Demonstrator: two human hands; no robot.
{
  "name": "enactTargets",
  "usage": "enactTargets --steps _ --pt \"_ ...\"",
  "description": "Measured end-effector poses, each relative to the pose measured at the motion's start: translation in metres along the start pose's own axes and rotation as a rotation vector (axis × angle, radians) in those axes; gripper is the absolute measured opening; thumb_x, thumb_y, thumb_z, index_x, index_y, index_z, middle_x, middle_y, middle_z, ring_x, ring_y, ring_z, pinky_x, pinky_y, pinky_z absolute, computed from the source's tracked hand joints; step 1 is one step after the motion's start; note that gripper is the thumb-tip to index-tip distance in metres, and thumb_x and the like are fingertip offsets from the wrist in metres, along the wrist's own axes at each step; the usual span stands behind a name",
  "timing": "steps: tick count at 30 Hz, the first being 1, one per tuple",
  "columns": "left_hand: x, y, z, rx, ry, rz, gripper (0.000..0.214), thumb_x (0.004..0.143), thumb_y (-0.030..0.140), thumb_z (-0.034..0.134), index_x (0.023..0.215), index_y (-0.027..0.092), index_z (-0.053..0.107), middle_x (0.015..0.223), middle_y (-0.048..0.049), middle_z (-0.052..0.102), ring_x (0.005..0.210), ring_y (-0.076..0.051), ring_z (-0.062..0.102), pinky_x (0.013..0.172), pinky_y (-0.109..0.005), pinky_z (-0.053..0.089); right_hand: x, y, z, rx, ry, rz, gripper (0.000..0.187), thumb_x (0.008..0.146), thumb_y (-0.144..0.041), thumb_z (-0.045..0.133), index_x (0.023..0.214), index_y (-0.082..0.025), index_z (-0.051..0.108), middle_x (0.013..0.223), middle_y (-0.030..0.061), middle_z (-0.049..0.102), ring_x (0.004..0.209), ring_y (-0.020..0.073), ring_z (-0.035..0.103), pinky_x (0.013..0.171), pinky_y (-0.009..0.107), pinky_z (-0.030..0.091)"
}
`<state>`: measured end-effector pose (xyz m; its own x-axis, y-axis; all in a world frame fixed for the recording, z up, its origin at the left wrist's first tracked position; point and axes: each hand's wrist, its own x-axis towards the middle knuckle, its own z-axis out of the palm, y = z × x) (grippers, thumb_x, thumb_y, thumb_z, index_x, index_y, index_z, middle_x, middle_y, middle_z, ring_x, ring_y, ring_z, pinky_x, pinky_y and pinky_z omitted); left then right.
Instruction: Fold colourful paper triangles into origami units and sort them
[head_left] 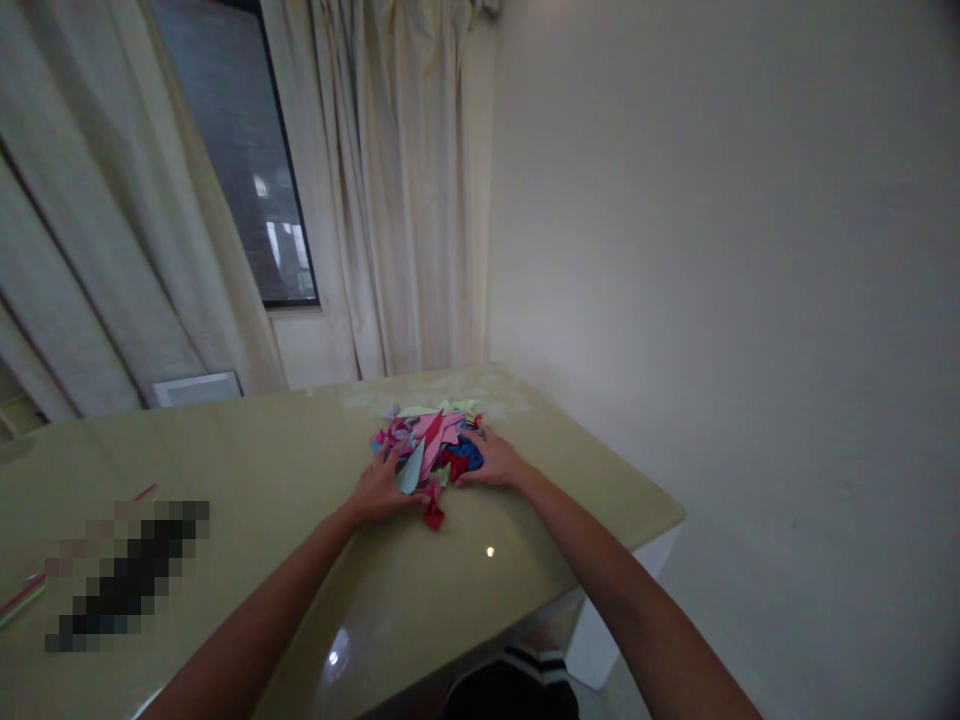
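Observation:
A pile of folded coloured paper pieces (pixel 435 440), pink, red, blue and pale green, lies on the glossy beige table (pixel 262 480). My left hand (pixel 379 490) rests on the table against the pile's left side, fingers spread and curved around it. My right hand (pixel 495 462) presses flat against the pile's right side, fingers stretched onto the blue and red pieces. Both hands cup the pile between them. One small red piece (pixel 433 517) lies loose at the near edge of the pile.
The table's right edge (pixel 637 540) drops off close to my right arm, with a white wall beyond. Curtains (pixel 390 200) and a dark window (pixel 232 150) stand behind the table. A blurred-out patch (pixel 127 575) and thin pink sticks (pixel 22 595) lie at the left.

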<state>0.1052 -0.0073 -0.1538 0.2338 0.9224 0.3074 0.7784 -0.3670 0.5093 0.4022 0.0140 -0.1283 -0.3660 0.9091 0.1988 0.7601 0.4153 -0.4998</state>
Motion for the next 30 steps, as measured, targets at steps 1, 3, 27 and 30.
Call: enactTargets --steps 1,3,27,30 --pt "0.004 0.005 0.006 -0.012 -0.033 0.02 0.129 0.055 0.069 0.09 0.163 0.024 0.036 0.17 -0.0245 0.029 0.152 -0.051 0.037 0.117 -0.064 0.038 0.005 -0.003 0.005 0.024 -0.009 -0.04 0.116 0.06 -0.059 0.097 0.16 -0.031 0.046 0.168 0.0193 0.034 0.147 0.0471 0.045 0.119 0.061 0.038" --pt "0.012 0.017 0.017 -0.033 -0.085 0.041 0.131 0.053 0.064 0.093 0.163 0.024 0.035 0.169 -0.0247 0.028 0.154 -0.052 0.032 0.118 -0.066 0.036 0.013 -0.011 0.016 0.089 -0.002 -0.121 0.105 0.066 -0.046 0.096 0.158 -0.03 0.049 0.16 0.0173 0.044 0.14 0.0412 0.053 0.116 0.055 0.043" --pt "0.054 -0.043 -0.039 0.051 0.123 -0.232 0.105 0.073 0.079 0.069 0.153 0.016 0.05 0.157 -0.0269 0.049 0.149 -0.046 0.042 0.122 -0.064 0.029 0.077 0.05 -0.014 0.323 0.361 0.16 0.077 0.085 -0.064 0.075 0.146 -0.02 0.058 0.155 0.0182 0.052 0.151 0.0338 0.039 0.125 0.055 0.03" --pt "0.066 -0.051 -0.024 -0.013 0.091 -0.172 0.109 0.071 0.078 0.071 0.158 0.018 0.044 0.159 -0.0244 0.047 0.15 -0.045 0.042 0.122 -0.063 0.032 0.1 0.064 -0.006 0.334 0.345 0.198 0.085 0.081 -0.073 0.075 0.147 -0.022 0.058 0.166 0.0181 0.038 0.161 0.0362 0.021 0.129 0.059 0.019"
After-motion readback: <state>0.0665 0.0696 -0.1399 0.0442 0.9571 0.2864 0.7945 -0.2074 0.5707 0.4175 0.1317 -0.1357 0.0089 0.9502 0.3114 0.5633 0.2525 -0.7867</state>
